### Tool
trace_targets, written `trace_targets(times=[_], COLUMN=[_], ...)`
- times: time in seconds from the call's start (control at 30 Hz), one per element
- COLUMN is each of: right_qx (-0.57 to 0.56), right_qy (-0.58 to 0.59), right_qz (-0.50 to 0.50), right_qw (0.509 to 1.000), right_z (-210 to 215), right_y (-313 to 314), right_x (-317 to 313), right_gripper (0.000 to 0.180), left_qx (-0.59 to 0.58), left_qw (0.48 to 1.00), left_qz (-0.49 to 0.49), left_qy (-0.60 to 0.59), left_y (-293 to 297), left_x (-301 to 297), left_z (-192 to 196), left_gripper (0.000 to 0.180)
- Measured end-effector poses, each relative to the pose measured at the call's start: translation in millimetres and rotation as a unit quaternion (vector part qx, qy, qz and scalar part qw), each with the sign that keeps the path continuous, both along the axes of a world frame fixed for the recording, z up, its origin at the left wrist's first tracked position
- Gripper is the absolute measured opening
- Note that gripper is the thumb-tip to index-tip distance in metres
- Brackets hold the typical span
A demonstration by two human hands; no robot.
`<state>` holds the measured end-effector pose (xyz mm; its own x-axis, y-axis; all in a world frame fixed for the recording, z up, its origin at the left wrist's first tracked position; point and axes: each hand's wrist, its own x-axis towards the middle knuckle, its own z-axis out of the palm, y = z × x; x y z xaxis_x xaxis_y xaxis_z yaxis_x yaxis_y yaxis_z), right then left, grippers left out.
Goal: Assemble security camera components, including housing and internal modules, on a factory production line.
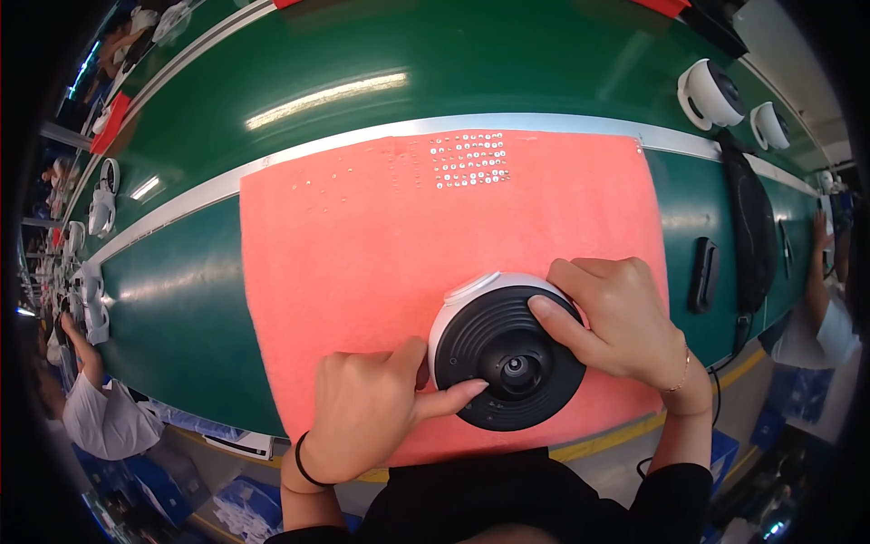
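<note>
Black and white, a round plastic device with a ringed dark face and a glassy lens (516, 364) set into it is at the lower centre of the frame, held between a person's two bare hands. The device (480, 317) is tilted so that its face turns up toward the viewer, above a salmon-pink soft mat (353, 263).

The left hand (367, 408), with a thin black band (308, 462) at its wrist, comes from the lower left; its thumb lies on the dark face near the lens and its forefinger curls against the left edge, so the fingers are clamped on the device. The right hand (621, 317), wearing a fine bracelet (681, 370), grips from the right: thumb across the face, other fingers bent around the white shell.

Near the top of the mat, small shiny round pieces (469, 160) sit in neat rows. Beneath the mat stretches a glossy green bench (181, 335); a pale metal rail (562, 126) crosses above it. At right lie a slim black oblong object (703, 275) and a long black fabric item (755, 245). Two white rounded units (710, 94) stand at the upper right. At the far left, another person's white sleeve (104, 417) shows
</note>
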<state>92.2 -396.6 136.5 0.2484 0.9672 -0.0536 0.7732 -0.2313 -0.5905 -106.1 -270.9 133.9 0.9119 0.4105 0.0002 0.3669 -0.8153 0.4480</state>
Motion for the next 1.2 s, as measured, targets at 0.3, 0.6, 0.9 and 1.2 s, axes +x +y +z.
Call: trace_targets(times=[0.3,0.6,0.9,1.2], right_qx=[-0.043,-0.073,0.056,0.168], right_qy=[-0.159,0.154,0.371,0.327], right_qz=[0.012,-0.015,-0.023,-0.063], right_qw=[0.986,0.985,0.926,0.928], right_z=[3,-14,1,-2], right_y=[-4,-6,-11,42], right_x=[-6,-1,-18,-12], right_gripper=[0.035,0.039,0.066,0.077], left_qx=[0.017,-0.157,-0.384,-0.435], left_qw=[0.999,0.986,0.907,0.865], left_qz=[-0.023,0.036,-0.020,0.003], left_qy=[0.029,0.051,-0.174,-0.251], left_y=[3,19,-11,47], left_x=[1,1,0,16], left_z=[-2,-18,-10,-32], left_gripper=[0.050,0.045,0.080,0.085])
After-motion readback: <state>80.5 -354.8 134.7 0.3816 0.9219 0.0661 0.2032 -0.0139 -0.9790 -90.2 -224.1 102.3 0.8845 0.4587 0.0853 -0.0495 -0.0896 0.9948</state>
